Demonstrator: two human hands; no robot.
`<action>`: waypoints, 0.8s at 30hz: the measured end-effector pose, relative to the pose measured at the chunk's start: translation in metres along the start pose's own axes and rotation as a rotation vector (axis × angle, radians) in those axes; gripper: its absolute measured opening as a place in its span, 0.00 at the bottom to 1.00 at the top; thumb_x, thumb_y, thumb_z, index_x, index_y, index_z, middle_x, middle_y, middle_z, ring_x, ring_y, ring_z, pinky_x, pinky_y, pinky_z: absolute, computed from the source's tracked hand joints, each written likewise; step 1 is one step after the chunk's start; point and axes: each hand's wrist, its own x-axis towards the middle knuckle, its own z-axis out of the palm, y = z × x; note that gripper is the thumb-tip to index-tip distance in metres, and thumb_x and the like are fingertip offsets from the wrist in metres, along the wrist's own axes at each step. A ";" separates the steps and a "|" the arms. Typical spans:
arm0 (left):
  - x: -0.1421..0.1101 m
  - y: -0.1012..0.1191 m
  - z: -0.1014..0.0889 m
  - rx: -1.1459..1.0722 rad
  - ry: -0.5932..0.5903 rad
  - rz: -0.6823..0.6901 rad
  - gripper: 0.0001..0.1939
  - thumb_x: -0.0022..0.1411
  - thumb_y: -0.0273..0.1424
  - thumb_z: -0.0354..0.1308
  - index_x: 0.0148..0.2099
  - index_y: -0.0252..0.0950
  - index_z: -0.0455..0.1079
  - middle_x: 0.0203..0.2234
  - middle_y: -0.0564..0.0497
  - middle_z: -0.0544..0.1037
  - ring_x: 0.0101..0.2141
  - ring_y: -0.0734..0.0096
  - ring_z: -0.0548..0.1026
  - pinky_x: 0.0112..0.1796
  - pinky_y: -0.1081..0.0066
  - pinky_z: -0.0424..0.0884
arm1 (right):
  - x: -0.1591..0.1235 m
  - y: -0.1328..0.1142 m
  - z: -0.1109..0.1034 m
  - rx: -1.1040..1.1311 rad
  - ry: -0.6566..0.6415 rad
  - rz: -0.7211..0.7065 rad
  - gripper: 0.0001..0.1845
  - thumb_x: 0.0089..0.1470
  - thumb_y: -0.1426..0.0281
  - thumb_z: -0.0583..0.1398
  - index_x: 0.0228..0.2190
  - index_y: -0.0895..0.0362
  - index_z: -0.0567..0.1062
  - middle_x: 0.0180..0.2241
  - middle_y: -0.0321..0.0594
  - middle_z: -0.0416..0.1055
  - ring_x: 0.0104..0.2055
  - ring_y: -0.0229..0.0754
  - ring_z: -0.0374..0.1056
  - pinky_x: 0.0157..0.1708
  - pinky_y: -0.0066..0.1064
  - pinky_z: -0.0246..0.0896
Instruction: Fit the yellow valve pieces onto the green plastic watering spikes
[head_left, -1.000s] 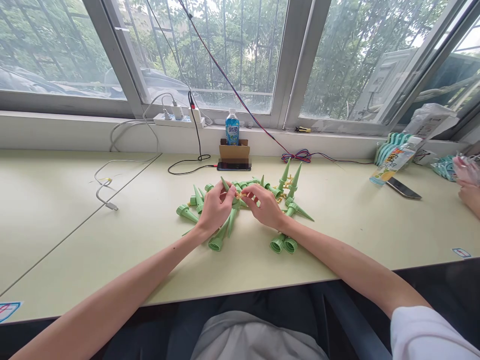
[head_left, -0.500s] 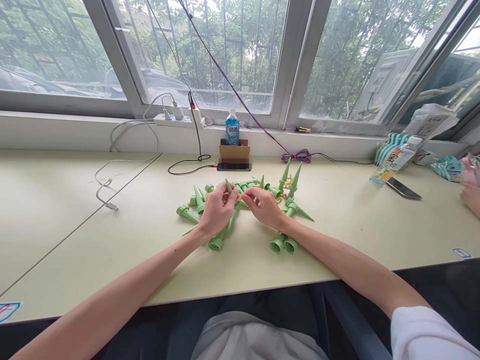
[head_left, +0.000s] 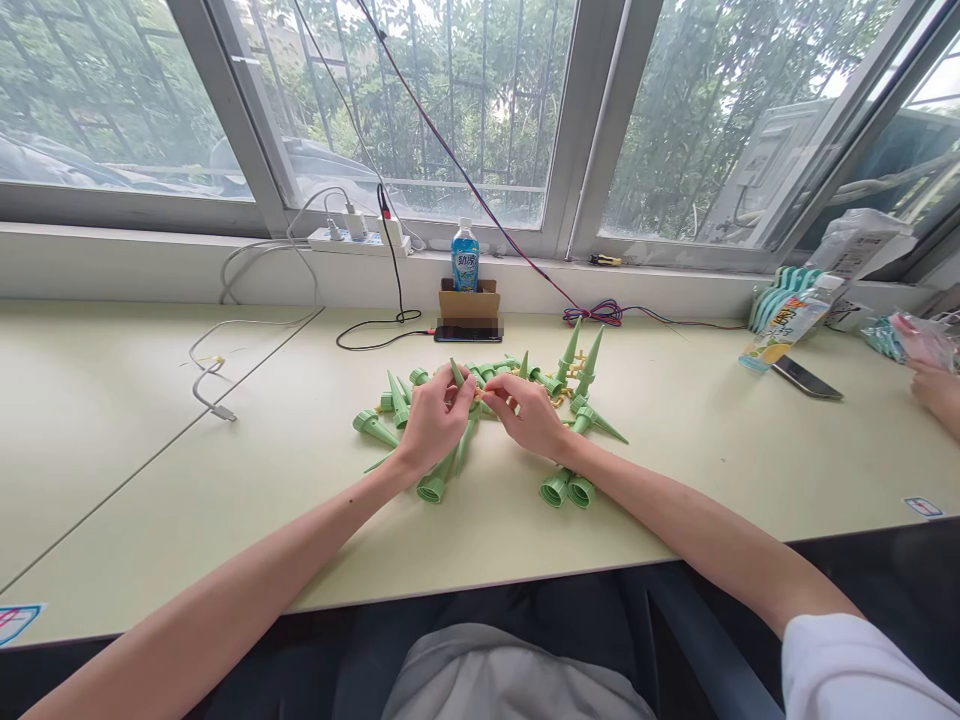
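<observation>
My left hand (head_left: 435, 418) is closed round a green plastic watering spike (head_left: 457, 373), whose pointed tip sticks up past the fingers. Facing it, my right hand (head_left: 531, 414) pinches a small yellow valve piece (head_left: 480, 394) against the held spike; my fingers partly hide where they meet. Around both hands lie several more green spikes, among them one with its threaded open end (head_left: 430, 490) toward me and two near my right forearm (head_left: 568, 488). Yellow pieces (head_left: 559, 398) lie among the spikes behind my right hand.
Behind the pile, a phone (head_left: 469, 335) on a cable lies before a cardboard box (head_left: 469, 302) and a blue bottle (head_left: 465, 258). To the right are a juice bottle (head_left: 787, 325), another phone (head_left: 808, 378) and another person's hand (head_left: 937, 393) at a pink item (head_left: 919, 340). A white cable (head_left: 206, 385) lies left.
My two hands stay almost in place, with only slight finger movement at the yellow piece. At the far right, the other person's hand and the pink item have shifted left.
</observation>
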 end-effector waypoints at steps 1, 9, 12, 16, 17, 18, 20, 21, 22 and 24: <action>0.000 0.000 0.000 0.011 0.000 0.006 0.13 0.66 0.41 0.52 0.35 0.37 0.63 0.25 0.54 0.69 0.23 0.76 0.67 0.21 0.75 0.59 | 0.000 0.001 0.000 -0.007 -0.004 0.009 0.14 0.64 0.60 0.54 0.33 0.56 0.71 0.27 0.38 0.70 0.28 0.36 0.64 0.30 0.28 0.60; 0.000 -0.001 0.000 0.038 -0.001 0.026 0.12 0.67 0.40 0.51 0.35 0.37 0.63 0.27 0.52 0.71 0.25 0.74 0.71 0.22 0.75 0.61 | -0.001 0.001 -0.001 -0.018 0.005 0.057 0.15 0.64 0.58 0.55 0.32 0.57 0.71 0.24 0.35 0.68 0.25 0.34 0.61 0.29 0.27 0.57; 0.000 -0.001 0.000 0.026 0.011 0.019 0.13 0.67 0.41 0.52 0.35 0.37 0.63 0.26 0.53 0.70 0.25 0.74 0.71 0.22 0.75 0.61 | -0.001 -0.002 -0.001 0.002 0.007 0.038 0.13 0.63 0.59 0.55 0.36 0.56 0.71 0.26 0.35 0.69 0.26 0.35 0.63 0.29 0.27 0.59; 0.000 -0.002 0.000 0.043 0.007 0.024 0.13 0.67 0.41 0.52 0.35 0.37 0.64 0.25 0.54 0.69 0.24 0.75 0.69 0.22 0.75 0.61 | -0.001 -0.002 -0.001 -0.009 -0.021 0.041 0.14 0.64 0.60 0.54 0.32 0.56 0.70 0.25 0.35 0.68 0.25 0.35 0.61 0.28 0.27 0.57; 0.000 -0.002 0.000 0.052 0.003 0.029 0.12 0.67 0.41 0.52 0.35 0.37 0.64 0.23 0.54 0.68 0.23 0.75 0.68 0.22 0.74 0.60 | -0.001 -0.001 -0.001 -0.016 -0.025 0.050 0.15 0.64 0.59 0.53 0.31 0.56 0.70 0.24 0.35 0.67 0.25 0.35 0.59 0.28 0.27 0.56; 0.000 -0.002 0.000 0.059 0.000 0.033 0.12 0.67 0.40 0.52 0.35 0.37 0.64 0.22 0.55 0.67 0.22 0.75 0.67 0.22 0.74 0.60 | -0.001 -0.001 -0.001 -0.025 -0.029 0.059 0.17 0.64 0.59 0.53 0.29 0.56 0.69 0.23 0.34 0.66 0.24 0.34 0.58 0.27 0.27 0.55; -0.001 -0.003 0.000 0.066 -0.006 0.037 0.12 0.67 0.40 0.51 0.36 0.38 0.64 0.22 0.55 0.67 0.22 0.74 0.67 0.22 0.74 0.60 | -0.001 0.000 -0.001 -0.046 -0.032 0.075 0.19 0.64 0.58 0.53 0.26 0.56 0.67 0.21 0.33 0.64 0.23 0.33 0.55 0.26 0.27 0.52; -0.001 -0.003 0.000 0.066 -0.008 0.037 0.12 0.67 0.40 0.51 0.35 0.38 0.64 0.22 0.54 0.68 0.23 0.74 0.68 0.22 0.74 0.61 | -0.001 0.000 -0.001 -0.054 -0.032 0.083 0.20 0.64 0.57 0.53 0.25 0.57 0.66 0.21 0.32 0.63 0.22 0.33 0.54 0.26 0.26 0.52; -0.001 -0.002 0.000 0.063 -0.009 0.037 0.12 0.67 0.40 0.51 0.35 0.38 0.64 0.23 0.54 0.68 0.23 0.74 0.68 0.22 0.74 0.61 | -0.001 -0.001 -0.001 -0.057 -0.032 0.089 0.20 0.64 0.57 0.53 0.25 0.57 0.66 0.20 0.32 0.63 0.22 0.32 0.54 0.26 0.26 0.51; -0.001 -0.002 0.000 0.060 -0.003 0.037 0.12 0.67 0.40 0.52 0.35 0.38 0.64 0.23 0.54 0.68 0.22 0.75 0.67 0.22 0.74 0.61 | -0.001 -0.002 -0.001 -0.051 -0.031 0.098 0.19 0.64 0.57 0.53 0.27 0.57 0.67 0.20 0.32 0.63 0.22 0.32 0.54 0.26 0.26 0.51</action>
